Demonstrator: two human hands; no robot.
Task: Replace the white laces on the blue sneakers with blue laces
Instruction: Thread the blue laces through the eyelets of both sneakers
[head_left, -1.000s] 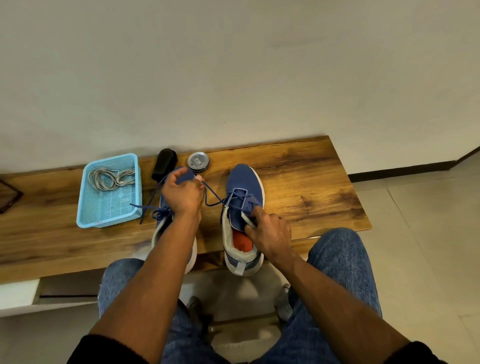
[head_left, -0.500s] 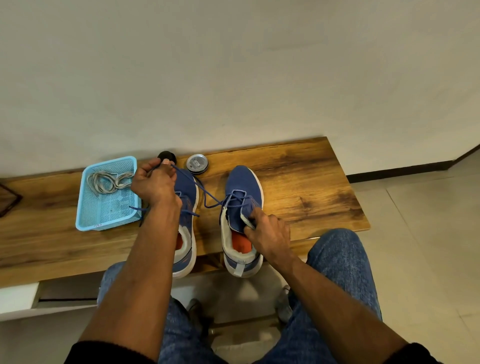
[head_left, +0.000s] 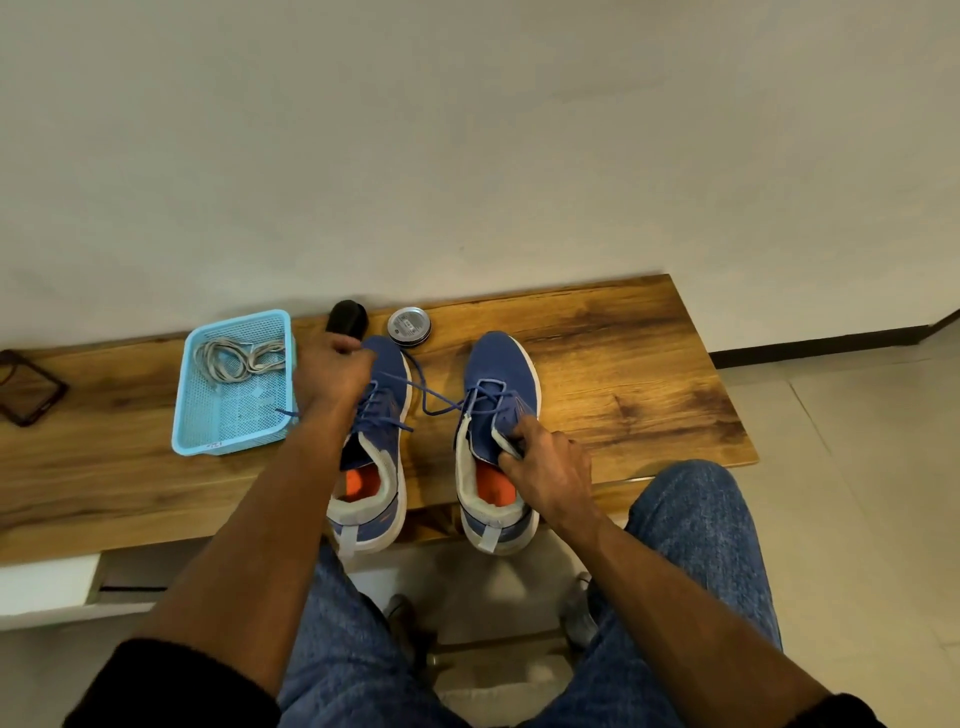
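Two blue sneakers stand side by side on the wooden bench, toes toward the wall. The left sneaker carries a blue lace. My left hand hovers over its toe and grips one end of the blue lace, which runs slack across to the front eyelets of the right sneaker. My right hand pinches the tongue of the right sneaker at its opening. The white laces lie coiled in the light blue basket.
A round metal tin and a black rounded object sit by the wall behind the left sneaker. A dark framed item lies at the bench's far left. My knees in jeans are below the bench's front edge.
My left hand, holding the lace end, swung left toward the basket and has come partly back right over the left sneaker's toe. My right hand has stayed on the right sneaker's tongue.
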